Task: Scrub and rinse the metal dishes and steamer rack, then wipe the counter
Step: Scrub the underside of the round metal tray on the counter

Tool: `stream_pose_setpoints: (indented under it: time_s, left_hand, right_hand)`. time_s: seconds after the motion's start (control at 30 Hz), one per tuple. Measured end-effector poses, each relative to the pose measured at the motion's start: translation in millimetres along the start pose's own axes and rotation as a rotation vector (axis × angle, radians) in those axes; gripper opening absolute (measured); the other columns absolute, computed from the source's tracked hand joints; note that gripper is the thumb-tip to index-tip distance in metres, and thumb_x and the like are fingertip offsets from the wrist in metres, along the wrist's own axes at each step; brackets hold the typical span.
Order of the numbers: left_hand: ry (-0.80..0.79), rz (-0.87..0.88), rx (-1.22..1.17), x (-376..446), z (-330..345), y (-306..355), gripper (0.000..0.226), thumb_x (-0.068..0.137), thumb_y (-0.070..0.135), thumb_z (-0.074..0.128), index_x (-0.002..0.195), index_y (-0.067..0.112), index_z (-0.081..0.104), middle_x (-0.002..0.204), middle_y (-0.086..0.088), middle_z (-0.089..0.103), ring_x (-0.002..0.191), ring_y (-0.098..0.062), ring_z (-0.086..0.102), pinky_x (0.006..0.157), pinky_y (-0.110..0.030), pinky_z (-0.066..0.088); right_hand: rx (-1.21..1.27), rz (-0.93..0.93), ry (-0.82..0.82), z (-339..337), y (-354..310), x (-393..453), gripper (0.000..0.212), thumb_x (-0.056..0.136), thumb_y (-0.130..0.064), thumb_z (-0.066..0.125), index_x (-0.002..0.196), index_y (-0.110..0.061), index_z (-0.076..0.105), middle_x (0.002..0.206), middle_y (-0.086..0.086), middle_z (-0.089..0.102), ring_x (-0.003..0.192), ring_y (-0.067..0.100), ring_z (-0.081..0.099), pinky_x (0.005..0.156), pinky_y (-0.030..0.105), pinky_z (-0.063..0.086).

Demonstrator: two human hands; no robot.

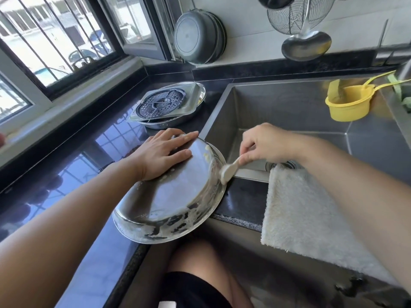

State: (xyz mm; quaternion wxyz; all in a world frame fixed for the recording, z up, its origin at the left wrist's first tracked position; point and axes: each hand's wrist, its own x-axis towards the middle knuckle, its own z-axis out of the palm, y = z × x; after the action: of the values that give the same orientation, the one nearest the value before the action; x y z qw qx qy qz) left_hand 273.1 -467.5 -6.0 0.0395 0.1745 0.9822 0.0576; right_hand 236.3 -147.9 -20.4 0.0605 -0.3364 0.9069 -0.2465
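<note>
A round metal dish [175,196] lies upside down on the dark counter [66,174], its rim jutting over the sink's near left corner, with soapy residue along its side. My left hand [162,152] presses flat on its base, fingers straight. My right hand [264,143] pinches the handle of a small white brush [229,170], whose head touches the dish's right rim. Behind, a round perforated steamer rack [160,103] lies on a rectangular metal tray [191,101] stacked over a round metal dish [169,124].
The steel sink [289,112] is to the right, with a white cloth [311,207] draped over its front edge. A yellow strainer cup [349,105] hangs inside the sink's right wall. Pans [198,38], a ladle [307,46] and a wire skimmer [298,14] hang on the back wall.
</note>
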Motion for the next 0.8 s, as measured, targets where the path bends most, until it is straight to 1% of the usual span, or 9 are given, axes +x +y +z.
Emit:
stream_pose_setpoints:
  time_s: [0.07,0.17,0.23,0.37,0.53,0.6,0.67,0.7,0.8]
  left_hand:
    - [-0.003,-0.022,-0.008,2,0,-1,0.055,0.087,0.089,0.012,0.141,0.079,0.009,0.150,0.013,0.036,0.143,-0.014,0.034,0.121,-0.050,0.025]
    - [0.014,-0.086,-0.024,6,0,-2,0.059,0.083,0.093,0.010,0.140,0.079,0.011,0.149,0.014,0.037,0.143,-0.016,0.035,0.120,-0.051,0.026]
    - [0.024,-0.126,-0.024,10,0,-4,0.065,0.083,0.091,0.011,0.145,0.074,0.015,0.148,0.014,0.038,0.142,-0.017,0.034,0.119,-0.052,0.027]
    - [0.022,-0.194,-0.002,13,0,-1,0.077,0.083,0.087,0.011,0.155,0.062,0.019,0.153,0.010,0.038,0.145,-0.019,0.033,0.118,-0.052,0.028]
    - [0.078,-0.327,0.018,15,0,2,0.076,0.088,0.081,0.015,0.158,0.053,0.024,0.156,0.003,0.040,0.146,-0.025,0.033,0.115,-0.052,0.032]
    - [0.143,-0.409,0.034,17,1,9,0.066,0.097,0.070,0.025,0.159,0.046,0.027,0.157,-0.002,0.042,0.146,-0.028,0.035,0.115,-0.053,0.033]
    - [0.268,-0.485,0.041,11,-4,19,0.060,0.101,0.060,0.032,0.157,0.038,0.034,0.153,-0.006,0.046,0.142,-0.030,0.040,0.113,-0.053,0.037]
    - [0.355,-0.512,-0.004,4,-9,24,0.056,0.102,0.055,0.036,0.154,0.034,0.040,0.150,-0.006,0.049,0.139,-0.030,0.043,0.111,-0.051,0.039]
    - [0.577,-0.614,-0.300,-39,-26,16,0.041,0.101,0.041,0.051,0.138,0.027,0.060,0.131,-0.005,0.064,0.123,-0.027,0.059,0.097,-0.040,0.048]
  right_hand:
    - [-0.041,-0.071,-0.023,8,-10,-4,0.019,0.078,-0.051,0.081,0.075,-0.032,0.077,0.086,-0.012,0.064,0.094,0.006,0.056,0.091,0.030,0.036]
    - [-0.147,-0.035,0.107,-3,-9,-7,0.024,0.080,-0.057,0.076,0.076,-0.033,0.076,0.085,-0.011,0.063,0.091,0.008,0.056,0.103,0.040,0.035]
    - [-0.171,-0.019,0.120,-3,-12,-10,0.027,0.082,-0.059,0.073,0.080,-0.032,0.076,0.085,-0.011,0.063,0.091,0.009,0.057,0.105,0.043,0.035]
    - [-0.185,-0.170,0.057,21,-44,-15,0.032,0.081,-0.062,0.071,0.083,-0.031,0.077,0.085,-0.012,0.064,0.086,0.004,0.058,0.099,0.031,0.031]
    - [-0.253,-0.007,0.129,0,-23,-13,0.027,0.083,-0.060,0.071,0.081,-0.033,0.076,0.082,-0.012,0.063,0.088,0.009,0.058,0.101,0.040,0.038]
    - [-0.187,0.018,0.110,-1,-20,-17,0.025,0.084,-0.057,0.072,0.083,-0.032,0.077,0.083,-0.012,0.063,0.090,0.010,0.057,0.096,0.036,0.039]
    - [-0.091,0.027,0.097,0,-23,-18,0.026,0.085,-0.057,0.071,0.084,-0.031,0.076,0.086,-0.011,0.063,0.091,0.009,0.056,0.085,0.031,0.040]
    - [-0.047,0.037,0.107,-1,-23,-19,0.027,0.086,-0.057,0.070,0.085,-0.031,0.076,0.088,-0.011,0.064,0.091,0.009,0.056,0.081,0.032,0.042]
    - [-0.003,0.066,0.180,-5,-25,-20,0.022,0.091,-0.055,0.063,0.088,-0.036,0.073,0.091,-0.014,0.063,0.091,0.008,0.057,0.083,0.040,0.050]
